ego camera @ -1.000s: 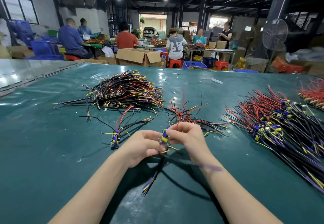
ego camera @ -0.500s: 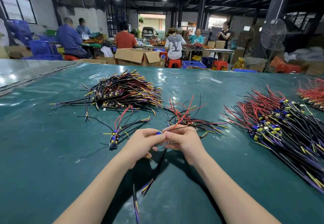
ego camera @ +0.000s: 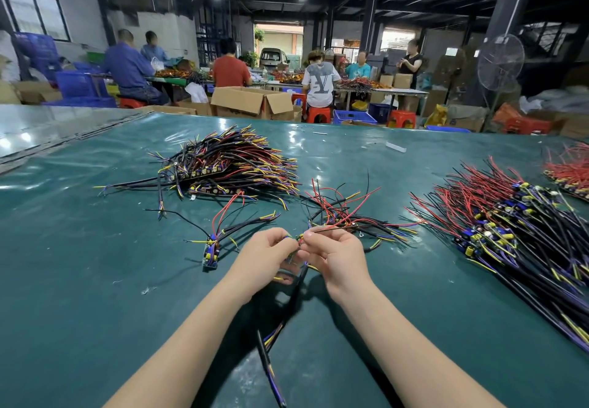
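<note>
The wired module (ego camera: 291,257) now mostly hidden

The table cover (ego camera: 95,280) is glossy green plastic sheeting, smooth with bright reflections. The held wires (ego camera: 266,356) have smooth, faintly shiny plastic insulation. The boxes (ego camera: 251,101) behind are matt brown cardboard.

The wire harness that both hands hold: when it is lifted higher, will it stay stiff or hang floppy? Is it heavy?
Likely floppy: the wire harness trails limp below the left hand and right hand. Probably light, as pinching fingers seem enough to hold it. Its red wire may snag the loose wires behind.
</note>
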### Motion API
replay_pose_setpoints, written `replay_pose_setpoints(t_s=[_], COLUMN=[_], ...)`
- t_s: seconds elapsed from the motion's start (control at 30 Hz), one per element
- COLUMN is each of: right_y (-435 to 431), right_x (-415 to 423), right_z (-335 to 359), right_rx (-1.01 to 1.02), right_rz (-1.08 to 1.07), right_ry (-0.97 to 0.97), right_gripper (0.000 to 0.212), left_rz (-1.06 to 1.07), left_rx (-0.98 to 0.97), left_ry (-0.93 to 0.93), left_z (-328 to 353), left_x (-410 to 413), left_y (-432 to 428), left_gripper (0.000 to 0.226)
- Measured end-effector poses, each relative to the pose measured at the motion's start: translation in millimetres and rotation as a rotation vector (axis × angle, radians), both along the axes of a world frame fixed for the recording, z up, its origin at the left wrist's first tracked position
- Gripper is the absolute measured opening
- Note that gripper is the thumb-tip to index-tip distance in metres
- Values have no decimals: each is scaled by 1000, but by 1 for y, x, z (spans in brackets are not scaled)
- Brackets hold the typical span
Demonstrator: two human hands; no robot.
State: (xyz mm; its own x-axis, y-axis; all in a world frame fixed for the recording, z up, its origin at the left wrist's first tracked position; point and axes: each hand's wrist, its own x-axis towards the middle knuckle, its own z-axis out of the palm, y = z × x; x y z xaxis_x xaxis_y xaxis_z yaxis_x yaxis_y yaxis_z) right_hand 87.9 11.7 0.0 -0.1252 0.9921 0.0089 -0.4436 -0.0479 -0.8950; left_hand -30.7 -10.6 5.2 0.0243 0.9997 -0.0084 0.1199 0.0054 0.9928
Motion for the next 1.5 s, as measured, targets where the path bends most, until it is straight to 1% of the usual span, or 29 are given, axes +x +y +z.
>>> replay_pose_setpoints(t_s=[0.1, 0.23, 0.37, 0.5, 0.57, 0.63, 0.73, 0.77, 0.83, 1.0, 1.07, 1.13, 1.23, 1.33, 1.4, 1.5], right_y=[-1, -2, -1, 4, 7, 8, 8, 8, 8, 8, 8, 8, 8, 8, 8, 6], right_x=[-2, -1, 1, 6, 10, 12, 12, 12, 12, 13, 13, 14, 14, 13, 13, 13], right_z=[0, 1, 1, 2, 3, 4, 6, 6, 7, 6, 7, 7, 6, 6, 7, 6], right_rx=[70, 111, 110, 107, 91, 60, 9, -1, -22, -95, -101, -93, -78, -70, -72, -96], right_rz=[-12, -20, -83, -267, -311, -281, -199, -187, -178, -193, -207, -222, -234, -226, -204, -149], right_ry=[-65, -129, -119, -48, -6, 12, 63, 78, 109, 200, 213, 205, 181, 174, 185, 139], right_gripper=[20, 20, 20, 22, 23, 22, 22, 22, 21, 24, 24, 24, 22, 22, 20, 18], left_rz=[12, -3, 3, -49, -67, -60, -54, -54, -49, 46, 95, 113, 124, 169, 203, 180], left_rx=[-49, -60, -44, -40, -43, -53, -93, -89, -44, 147, 231, 303, 323, 328, 311, 195], left_ry=[-52, -20, 62, 169, 192, 135, -110, -137, -61, 270, 392, 472, 485, 456, 399, 274], left_z=[0, -2, -4, -6, -7, -7, -6, -6, -6, -10, -12, -14, -15, -14, -13, -12], left_x=[-2, -4, -1, 0, 1, 2, 1, 0, -2, -1, -2, -2, -1, -1, -1, 0], left_y=[0, 2, 3, 4, 4, 3, 3, 3, 3, 4, 4, 4, 3, 3, 3, 4], left_gripper=[26, 27, 18, 18, 21, 26, 31, 31, 29, 22, 22, 22, 25, 25, 24, 21])
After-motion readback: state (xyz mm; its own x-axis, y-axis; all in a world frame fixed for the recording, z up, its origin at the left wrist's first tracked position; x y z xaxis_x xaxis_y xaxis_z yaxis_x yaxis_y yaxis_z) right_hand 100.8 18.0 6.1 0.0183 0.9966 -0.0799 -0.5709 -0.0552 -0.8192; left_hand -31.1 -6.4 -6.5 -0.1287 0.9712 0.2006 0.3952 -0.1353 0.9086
